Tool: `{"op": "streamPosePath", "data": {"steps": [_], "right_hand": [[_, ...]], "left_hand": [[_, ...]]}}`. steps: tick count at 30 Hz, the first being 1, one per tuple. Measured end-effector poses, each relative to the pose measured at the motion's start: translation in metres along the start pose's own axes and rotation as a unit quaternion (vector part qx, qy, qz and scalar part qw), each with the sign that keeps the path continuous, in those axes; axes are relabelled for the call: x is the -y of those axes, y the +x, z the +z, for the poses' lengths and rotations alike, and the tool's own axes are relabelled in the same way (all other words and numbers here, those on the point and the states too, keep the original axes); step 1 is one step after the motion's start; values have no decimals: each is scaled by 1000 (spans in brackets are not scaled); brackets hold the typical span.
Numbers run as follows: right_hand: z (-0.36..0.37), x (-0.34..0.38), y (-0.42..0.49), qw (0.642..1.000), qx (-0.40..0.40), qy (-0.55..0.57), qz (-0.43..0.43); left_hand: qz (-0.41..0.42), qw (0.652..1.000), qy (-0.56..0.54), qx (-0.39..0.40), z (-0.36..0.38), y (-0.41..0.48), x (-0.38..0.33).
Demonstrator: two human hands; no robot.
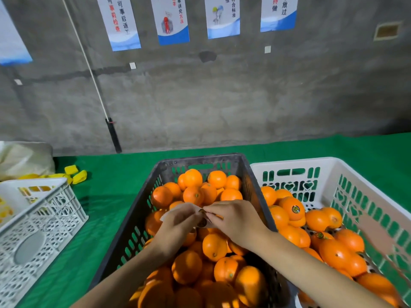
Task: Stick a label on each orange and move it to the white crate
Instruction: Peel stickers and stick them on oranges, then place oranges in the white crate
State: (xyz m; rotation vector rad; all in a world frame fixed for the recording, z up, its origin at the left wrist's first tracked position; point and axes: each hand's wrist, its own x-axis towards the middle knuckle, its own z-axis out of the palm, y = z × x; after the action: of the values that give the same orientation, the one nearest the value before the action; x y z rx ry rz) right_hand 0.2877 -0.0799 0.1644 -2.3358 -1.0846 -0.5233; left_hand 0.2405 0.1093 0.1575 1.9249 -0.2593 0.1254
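A black crate in the middle is full of unlabelled oranges. To its right stands the white crate, partly filled with oranges, one showing a round label. Above the black crate my left hand holds a white label backing sheet. My right hand pinches a small round label at the sheet's edge. Neither hand holds an orange.
A second white lattice crate sits at the left on the green table cover. Yellow pieces and a pale bag lie at the back left. A concrete wall with posters rises behind the table.
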Motion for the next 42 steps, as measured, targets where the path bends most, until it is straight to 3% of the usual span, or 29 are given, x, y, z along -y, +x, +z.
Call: {"op": "streamPosePath", "data": {"steps": [5,10,13,15,17,20,23,29,34,36,38,42], "right_hand": [[-8,10,-3,994,14,-69,-82],[-6,17,-6,986,16,-95,-137],[-2,16,-2,989,20,-101,-109],[1,11,-4,991,18,-95,-97],[8,6,-5,992,68,-93,-56],[18,1,-5,990,117,-77,-1],[22,1,-6,988,134,-80,-21],[31,6,-7,969,209,-100,-82],[19,6,-6,963,263,-52,21],[9,12,-7,960,235,58,139],[2,20,-6,920,209,189,272],[-1,33,-15,858,204,275,383]], "left_hand": [[-50,998,-32,-24,-2,2,3],[-84,995,13,-42,-6,3,9],[-93,984,53,-139,-6,5,6],[-47,966,123,-224,-14,5,-2],[9,945,195,-260,-25,-4,-5],[-24,943,257,-208,-24,-26,-5],[-69,938,311,-139,-13,-33,-7],[-104,920,339,-167,-26,-31,5],[-88,913,374,-140,-27,-26,13],[-54,905,403,-126,-21,-23,14],[-36,910,398,-111,-17,-18,17],[-17,929,367,-53,-4,-9,5]]}}
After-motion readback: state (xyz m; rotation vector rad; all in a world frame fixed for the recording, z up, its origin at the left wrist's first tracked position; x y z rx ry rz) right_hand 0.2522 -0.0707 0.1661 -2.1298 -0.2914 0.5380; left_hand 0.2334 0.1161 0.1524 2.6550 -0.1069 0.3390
